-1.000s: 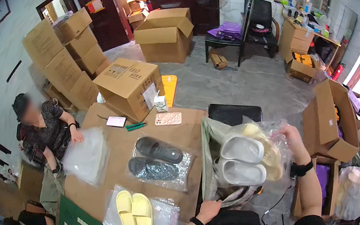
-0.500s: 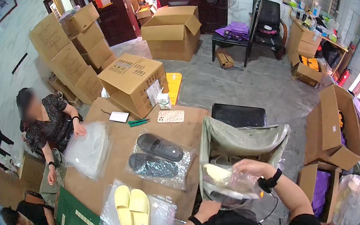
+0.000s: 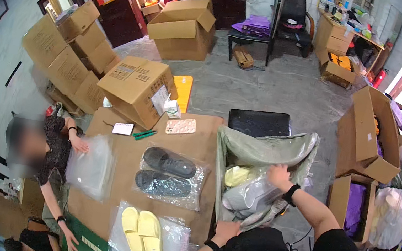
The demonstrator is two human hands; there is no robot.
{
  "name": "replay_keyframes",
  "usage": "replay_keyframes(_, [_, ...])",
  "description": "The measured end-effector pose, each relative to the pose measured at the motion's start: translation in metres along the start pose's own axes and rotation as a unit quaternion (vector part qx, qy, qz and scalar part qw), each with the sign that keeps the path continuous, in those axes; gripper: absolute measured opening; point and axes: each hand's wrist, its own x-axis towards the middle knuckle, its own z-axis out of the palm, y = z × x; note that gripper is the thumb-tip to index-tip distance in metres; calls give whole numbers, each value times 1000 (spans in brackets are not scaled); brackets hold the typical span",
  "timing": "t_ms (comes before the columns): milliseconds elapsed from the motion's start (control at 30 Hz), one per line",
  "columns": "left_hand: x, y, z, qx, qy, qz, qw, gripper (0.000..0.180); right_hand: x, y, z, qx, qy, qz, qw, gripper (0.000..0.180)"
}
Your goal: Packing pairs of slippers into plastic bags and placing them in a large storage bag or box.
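A green woven sack (image 3: 230,143) stands with its mouth spread beside the table. My left hand (image 3: 227,231) is closed on the sack's near rim. Over the sack's mouth, my right hand (image 3: 280,177) has its fingers closed on a clear plastic bag of grey slippers (image 3: 247,196). A yellow slipper (image 3: 238,175) shows in the sack, behind the grey ones. To the left, on the table, lie black slippers (image 3: 168,162) in a clear bag. Nearer me, a pair of yellow slippers (image 3: 141,230) rests on clear plastic bags (image 3: 176,238).
The brown table (image 3: 120,165) carries a phone (image 3: 180,126), green scissors-like tool (image 3: 144,134) and carton (image 3: 138,88). A co-worker (image 3: 55,154) at the left touches a stack of clear bags (image 3: 90,165). Open cartons (image 3: 369,137) stand right; a black seat (image 3: 259,123) is behind the sack.
My right hand has moved slightly up within the sack's mouth. Grey slippers now show under it, and the yellow slipper sits farther back. The co-worker's lower arm has reached toward the green mat.
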Motion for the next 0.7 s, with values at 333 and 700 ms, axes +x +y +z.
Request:
replay_keyframes(333, [46,11,15,-103,-104,134,980,25,-52,-28,26,54,-141,-201,968,65])
replay_keyframes(700, [21,11,3,-110,-23,119,987,23,-14,-67,47,-190,-272,-192,924,46])
